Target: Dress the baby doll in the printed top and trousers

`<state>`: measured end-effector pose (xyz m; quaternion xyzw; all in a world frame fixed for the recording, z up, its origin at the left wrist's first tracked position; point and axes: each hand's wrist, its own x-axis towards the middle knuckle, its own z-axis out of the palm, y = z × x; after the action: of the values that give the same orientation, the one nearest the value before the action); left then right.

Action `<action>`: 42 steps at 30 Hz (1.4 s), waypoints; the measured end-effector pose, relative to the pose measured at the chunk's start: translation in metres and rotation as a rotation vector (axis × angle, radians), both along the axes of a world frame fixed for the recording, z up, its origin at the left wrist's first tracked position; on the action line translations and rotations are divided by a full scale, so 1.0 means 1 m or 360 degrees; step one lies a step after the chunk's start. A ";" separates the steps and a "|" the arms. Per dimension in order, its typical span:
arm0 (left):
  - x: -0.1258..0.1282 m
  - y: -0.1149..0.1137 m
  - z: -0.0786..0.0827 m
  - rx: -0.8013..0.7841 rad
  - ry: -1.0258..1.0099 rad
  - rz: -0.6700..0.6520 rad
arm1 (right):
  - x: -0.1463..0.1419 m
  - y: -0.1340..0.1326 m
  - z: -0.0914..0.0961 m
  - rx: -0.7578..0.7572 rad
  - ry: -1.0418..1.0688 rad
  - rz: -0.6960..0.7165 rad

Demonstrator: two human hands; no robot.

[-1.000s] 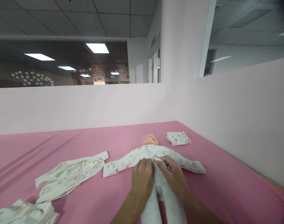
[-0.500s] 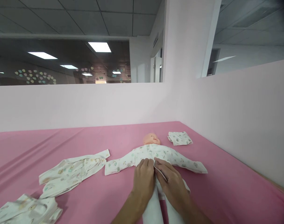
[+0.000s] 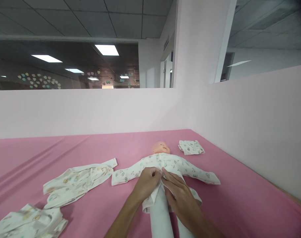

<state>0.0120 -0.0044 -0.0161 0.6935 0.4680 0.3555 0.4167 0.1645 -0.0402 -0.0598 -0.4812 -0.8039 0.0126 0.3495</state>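
Note:
A baby doll [image 3: 161, 147] lies on its back, its head toward the wall. It wears a white printed baby shirt [image 3: 154, 161] with the sleeves spread wide; the front hangs parted over its white legs [image 3: 161, 215]. My left hand [image 3: 147, 185] pinches the shirt's front edge at the doll's middle. Close beside it, my right hand [image 3: 179, 195] has its fingers together over the other front edge, thumb below, holding the cloth. The fingertips of both hands nearly meet, and they hide whatever fastening is there.
The pink covered surface [image 3: 130, 145] meets white walls behind and at the right. A folded printed cloth [image 3: 191, 147] lies beyond the doll's right-hand sleeve. On the left lie a spread printed baby garment [image 3: 78, 181] and a crumpled one [image 3: 29, 223] nearer me.
My left hand has turned and shifted slightly left, its fingers now pinching the shirt edge. The shirt's left front flap now shows below it. My right hand stays almost in place.

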 end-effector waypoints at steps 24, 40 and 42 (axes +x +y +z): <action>0.008 -0.002 0.002 -0.0118 -0.0294 0.0113 | 0.002 0.000 -0.010 -0.0122 0.0221 -0.0141; -0.028 -0.061 -0.013 0.0427 0.0847 0.0173 | 0.061 -0.018 -0.031 -0.0172 0.0363 -0.0079; -0.035 -0.062 -0.020 0.0572 0.0938 0.0151 | 0.071 -0.020 -0.031 -0.0242 0.0368 -0.0031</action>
<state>-0.0226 -0.0665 -0.0358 0.8060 0.5300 0.2355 0.1179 0.2351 -0.0604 -0.0913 -0.5094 -0.7502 0.1253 0.4025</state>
